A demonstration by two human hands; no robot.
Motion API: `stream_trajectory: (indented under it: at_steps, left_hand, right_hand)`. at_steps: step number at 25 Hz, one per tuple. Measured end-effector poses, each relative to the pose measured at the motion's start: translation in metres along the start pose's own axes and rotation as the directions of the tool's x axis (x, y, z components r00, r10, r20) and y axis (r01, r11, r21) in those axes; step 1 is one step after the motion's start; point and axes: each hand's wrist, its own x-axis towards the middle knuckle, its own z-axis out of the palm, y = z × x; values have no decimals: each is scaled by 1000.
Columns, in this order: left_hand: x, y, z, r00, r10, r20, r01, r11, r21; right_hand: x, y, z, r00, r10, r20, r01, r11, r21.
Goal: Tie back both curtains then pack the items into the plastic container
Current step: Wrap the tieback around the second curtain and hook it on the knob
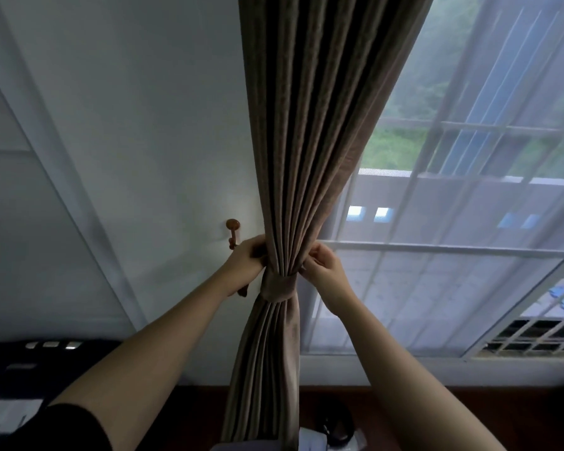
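So the brown curtain (293, 157) is bunched up and cinched by a matching tieback (275, 288). Left hand (246, 260) grips the curtain's left side just above the tieback, and right hand (323, 266) pinches its right edge. A wooden wall hook (233, 226) sits just left of the curtain.

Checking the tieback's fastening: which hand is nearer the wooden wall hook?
Left. The left hand sits just beside the hook, on the wall side of the curtain; the right hand pinches the curtain on its window side, farther off.
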Motion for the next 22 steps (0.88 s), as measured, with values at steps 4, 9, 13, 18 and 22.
stream_trajectory:
  at_steps: [4, 9, 13, 18, 22]
  left_hand:
    - [1, 15, 8, 982, -185, 33, 188, 973, -134]
    - [-7, 18, 6, 960, -279, 13, 274, 933, -233]
    - [-20, 16, 11, 963, -271, 4, 260, 919, -298]
    - [-27, 19, 12, 977, -208, -35, 188, 932, -309]
    - [-33, 0, 7, 993, -55, -102, 23, 956, -292]
  right_hand:
    - [6, 4, 0, 1000, -8, -14, 7, 998, -67]
    - [11, 3, 1, 992, -25, 124, 39, 994, -107]
    - [15, 1, 2, 975, -114, 191, 143, 979, -146]
    - [25, -6, -7, 949, -128, 288, 243, 879, -411]
    - [35, -9, -13, 940, -31, 340, 288, 606, -742]
